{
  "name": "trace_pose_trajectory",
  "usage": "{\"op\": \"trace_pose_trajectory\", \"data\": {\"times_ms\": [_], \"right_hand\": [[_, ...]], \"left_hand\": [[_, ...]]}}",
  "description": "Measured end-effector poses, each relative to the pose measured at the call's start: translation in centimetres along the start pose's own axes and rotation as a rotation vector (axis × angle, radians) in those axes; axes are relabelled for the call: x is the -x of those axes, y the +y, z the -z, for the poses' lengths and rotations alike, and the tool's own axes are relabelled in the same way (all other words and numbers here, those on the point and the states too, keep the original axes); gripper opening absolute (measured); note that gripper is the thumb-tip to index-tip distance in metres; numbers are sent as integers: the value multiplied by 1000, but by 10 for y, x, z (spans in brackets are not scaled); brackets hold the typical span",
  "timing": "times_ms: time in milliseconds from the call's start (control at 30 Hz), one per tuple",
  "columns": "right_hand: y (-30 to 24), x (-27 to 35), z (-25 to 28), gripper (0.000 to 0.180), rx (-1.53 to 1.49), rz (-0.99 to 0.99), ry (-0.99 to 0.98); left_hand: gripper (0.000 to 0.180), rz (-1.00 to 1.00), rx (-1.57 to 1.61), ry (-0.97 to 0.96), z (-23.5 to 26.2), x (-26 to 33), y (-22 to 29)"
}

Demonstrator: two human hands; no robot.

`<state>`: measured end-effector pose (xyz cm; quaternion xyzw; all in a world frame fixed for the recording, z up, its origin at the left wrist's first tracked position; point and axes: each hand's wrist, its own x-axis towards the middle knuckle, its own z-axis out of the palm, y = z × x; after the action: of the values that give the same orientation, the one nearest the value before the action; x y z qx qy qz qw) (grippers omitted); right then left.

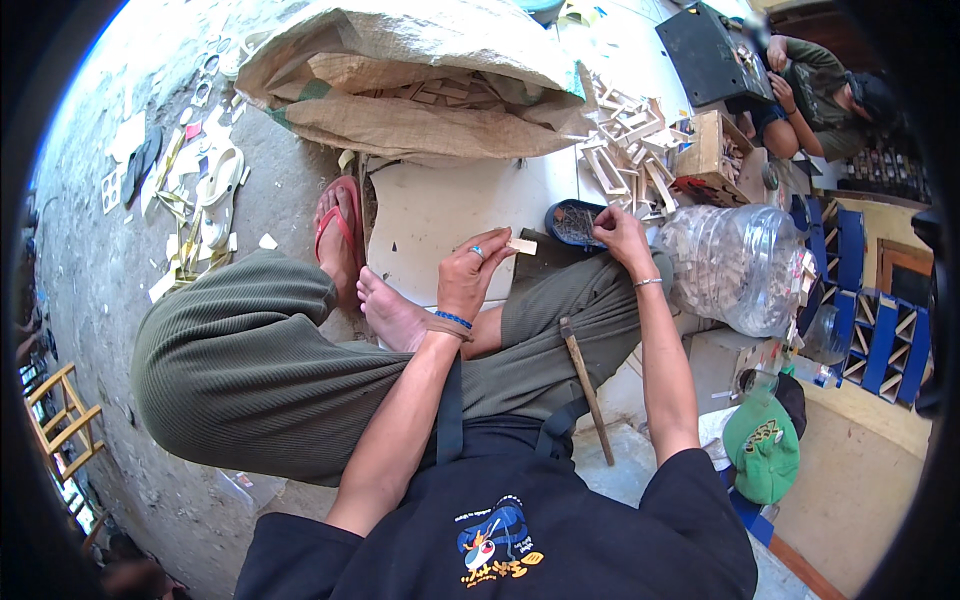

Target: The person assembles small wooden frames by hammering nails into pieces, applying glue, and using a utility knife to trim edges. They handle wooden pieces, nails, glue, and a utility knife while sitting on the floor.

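My left hand (468, 272) pinches a small pale wooden block (521, 245) between thumb and fingers, above my folded legs. To its right, my right hand (622, 238) dips at the edge of a dark blue dish (553, 228) filled with thin, greyish bits that look like small nails. Its fingers are drawn together at the dish; whatever they hold is too small to make out. A hammer (580, 380) lies across my thigh, its wooden handle toward me and its head partly hidden by the trouser cloth.
Ahead sits a big woven sack (430, 130) with wood pieces inside. Wooden frames (630, 150) pile up beyond the dish. A large clear plastic bottle (735, 265) full of pieces lies to the right, near a wooden box (708, 150). A co-worker (825, 95) sits at the far right.
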<state>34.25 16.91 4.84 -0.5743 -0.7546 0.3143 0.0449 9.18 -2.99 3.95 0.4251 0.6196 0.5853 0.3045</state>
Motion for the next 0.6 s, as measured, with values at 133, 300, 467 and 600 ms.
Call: {"op": "trace_pose_trajectory", "data": {"times_ms": [133,300,467,600], "right_hand": [[4,-2,0,7,-136,-15,-22],[-8,6,10,12,-243,-26,-49],[-44,28,15,21,-441,-84,-98],[-82,53,-4,21,-540,-7,-81]], "left_hand": [[27,-18,-17,11,-1,0,0],[27,-24,-20,15,0,-1,-1],[26,-12,-27,12,1,-2,1],[25,28,-11,3,1,-3,2]]}}
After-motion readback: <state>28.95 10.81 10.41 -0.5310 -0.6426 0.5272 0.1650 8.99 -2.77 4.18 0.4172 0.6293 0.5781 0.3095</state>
